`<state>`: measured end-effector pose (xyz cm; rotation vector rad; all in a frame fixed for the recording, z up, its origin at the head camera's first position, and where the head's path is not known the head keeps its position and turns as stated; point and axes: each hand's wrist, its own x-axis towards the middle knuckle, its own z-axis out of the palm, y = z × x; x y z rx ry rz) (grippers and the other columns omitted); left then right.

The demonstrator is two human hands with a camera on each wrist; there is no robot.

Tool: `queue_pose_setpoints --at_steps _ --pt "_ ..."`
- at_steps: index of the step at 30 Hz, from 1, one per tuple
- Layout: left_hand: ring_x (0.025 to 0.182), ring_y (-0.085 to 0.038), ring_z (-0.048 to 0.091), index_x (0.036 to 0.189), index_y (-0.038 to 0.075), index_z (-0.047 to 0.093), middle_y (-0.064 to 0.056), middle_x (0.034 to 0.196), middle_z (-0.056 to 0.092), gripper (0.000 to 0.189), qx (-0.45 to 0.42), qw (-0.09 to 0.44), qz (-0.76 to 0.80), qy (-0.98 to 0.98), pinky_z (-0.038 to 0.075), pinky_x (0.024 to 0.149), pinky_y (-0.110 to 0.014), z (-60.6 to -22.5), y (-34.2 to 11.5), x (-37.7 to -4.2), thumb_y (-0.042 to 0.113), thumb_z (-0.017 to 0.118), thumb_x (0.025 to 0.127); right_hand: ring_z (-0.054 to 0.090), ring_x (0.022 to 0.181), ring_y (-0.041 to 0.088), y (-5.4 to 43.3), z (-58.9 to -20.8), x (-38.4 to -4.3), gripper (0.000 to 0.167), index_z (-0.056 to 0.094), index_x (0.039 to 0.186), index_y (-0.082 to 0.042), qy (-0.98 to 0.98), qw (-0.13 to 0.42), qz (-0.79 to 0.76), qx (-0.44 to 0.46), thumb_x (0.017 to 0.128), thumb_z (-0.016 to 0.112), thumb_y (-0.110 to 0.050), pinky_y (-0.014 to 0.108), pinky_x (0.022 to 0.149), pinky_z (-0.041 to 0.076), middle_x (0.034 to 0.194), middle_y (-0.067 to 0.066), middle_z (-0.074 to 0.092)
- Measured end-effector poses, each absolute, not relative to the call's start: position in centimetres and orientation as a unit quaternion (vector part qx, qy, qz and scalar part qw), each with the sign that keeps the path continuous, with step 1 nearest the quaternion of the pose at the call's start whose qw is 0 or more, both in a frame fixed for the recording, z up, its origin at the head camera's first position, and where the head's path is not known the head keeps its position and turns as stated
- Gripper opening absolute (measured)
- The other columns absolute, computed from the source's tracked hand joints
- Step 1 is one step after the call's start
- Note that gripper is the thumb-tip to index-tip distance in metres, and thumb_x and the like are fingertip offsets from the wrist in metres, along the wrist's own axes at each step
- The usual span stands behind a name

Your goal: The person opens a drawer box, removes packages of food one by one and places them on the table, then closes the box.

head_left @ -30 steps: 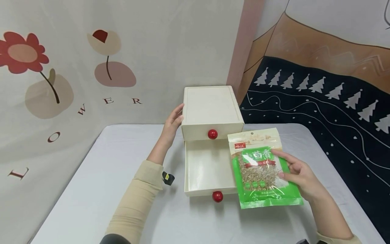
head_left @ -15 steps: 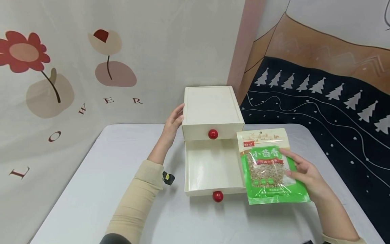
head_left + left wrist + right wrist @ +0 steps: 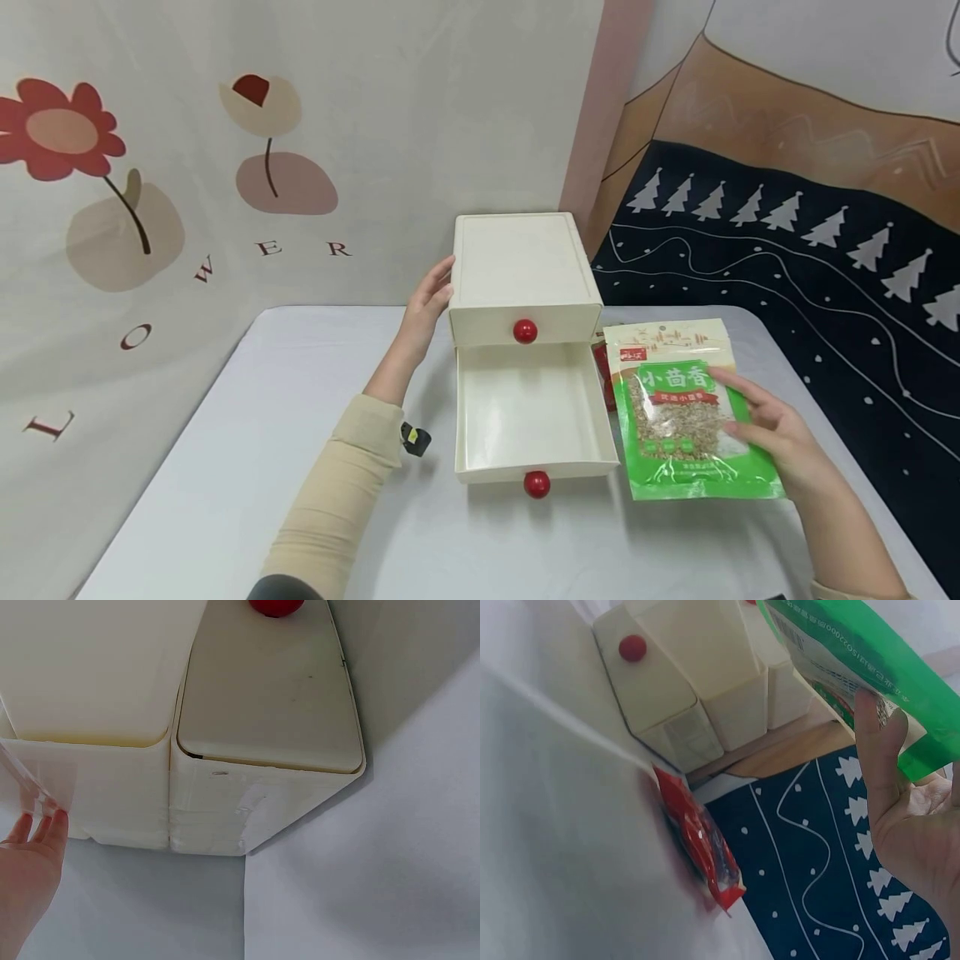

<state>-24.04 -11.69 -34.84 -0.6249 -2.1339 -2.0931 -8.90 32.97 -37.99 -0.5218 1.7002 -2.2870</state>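
A white drawer cabinet with red ball knobs stands at the back of the table. One drawer below the top one is pulled out, and its visible floor is bare. Against the cabinet's left side rests my left hand, its fingers extended, also visible in the left wrist view. My right hand pinches a green and cream packet of fennel seeds by its right edge. The packet is held up, right of the pulled-out drawer. In the right wrist view the packet's printed back shows, with fingers behind it.
A red packet lies on the table right of the cabinet, mostly hidden in the head view. Another closed drawer sits beneath the pulled-out one. A white cloth covers the table; printed curtains hang behind.
My right hand has moved the fennel packet rightward, away from over the drawer. The drawer's right corner and part of the red packet have come into view. My left hand stays in place.
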Motion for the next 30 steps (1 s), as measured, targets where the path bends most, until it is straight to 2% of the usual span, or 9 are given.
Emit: queue_pose_setpoints --at_steps 10,17,30 --pt "0.136 -0.026 0.033 0.149 0.007 0.032 -0.014 0.151 0.034 0.057 -0.207 0.045 -0.687 -0.696 0.027 0.109 -0.045 -34.9 -11.7 -24.0 0.02 0.046 0.095 0.069 0.087 0.028 34.9 -38.7 -9.5 0.068 0.037 0.148 -0.02 0.588 0.11 -0.784 -0.167 0.092 0.032 0.019 0.039 0.065 0.056 0.121 0.006 0.063" --pt "0.137 -0.025 0.032 0.149 0.008 0.032 -0.013 0.151 0.033 0.058 -0.207 0.042 -0.683 -0.699 0.026 0.11 -0.044 -34.8 -11.7 -24.0 0.023 0.046 0.095 0.069 0.082 0.023 36.3 -39.2 -10.2 0.067 0.041 0.146 -0.024 0.622 0.093 -0.766 -0.133 0.093 0.036 0.016 0.035 0.063 0.057 0.12 -0.002 0.062" --pt "0.136 -0.024 0.033 0.149 0.008 0.032 -0.012 0.15 0.035 0.058 -0.206 0.043 -0.684 -0.698 0.027 0.109 -0.044 -34.8 -11.7 -24.0 0.023 0.046 0.095 0.069 0.079 0.023 39.2 -40.5 -11.5 0.066 0.047 0.141 -0.03 0.618 0.114 -0.772 -0.101 0.094 0.037 0.015 0.035 0.062 0.057 0.114 -0.002 0.065"
